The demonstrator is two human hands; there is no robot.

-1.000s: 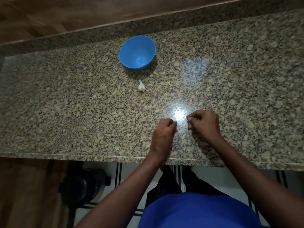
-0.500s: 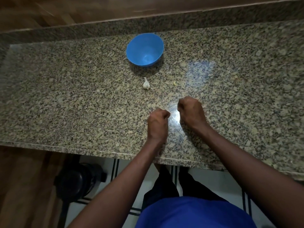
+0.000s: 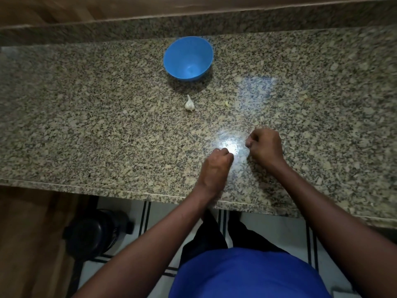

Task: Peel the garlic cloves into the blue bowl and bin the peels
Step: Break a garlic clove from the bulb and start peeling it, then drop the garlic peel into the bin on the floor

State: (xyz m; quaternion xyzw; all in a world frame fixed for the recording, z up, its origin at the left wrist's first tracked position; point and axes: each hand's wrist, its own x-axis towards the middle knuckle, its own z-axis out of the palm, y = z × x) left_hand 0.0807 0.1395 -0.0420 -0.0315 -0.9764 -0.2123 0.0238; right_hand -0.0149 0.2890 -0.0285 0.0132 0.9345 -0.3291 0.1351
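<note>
Garlic [image 3: 190, 103] is lying just before your blue bowl [image 3: 188, 58], stem tip pointing bowlward. Your left hand [image 3: 217, 166] is sitting nearer, straight behind it; right hand [image 3: 266, 145] offset. Both are curling tight; contents hidden.

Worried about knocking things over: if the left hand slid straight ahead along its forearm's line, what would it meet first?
Probably nothing: the left hand points up and right, past the garlic bulb and blue bowl, over bare countertop.
</note>
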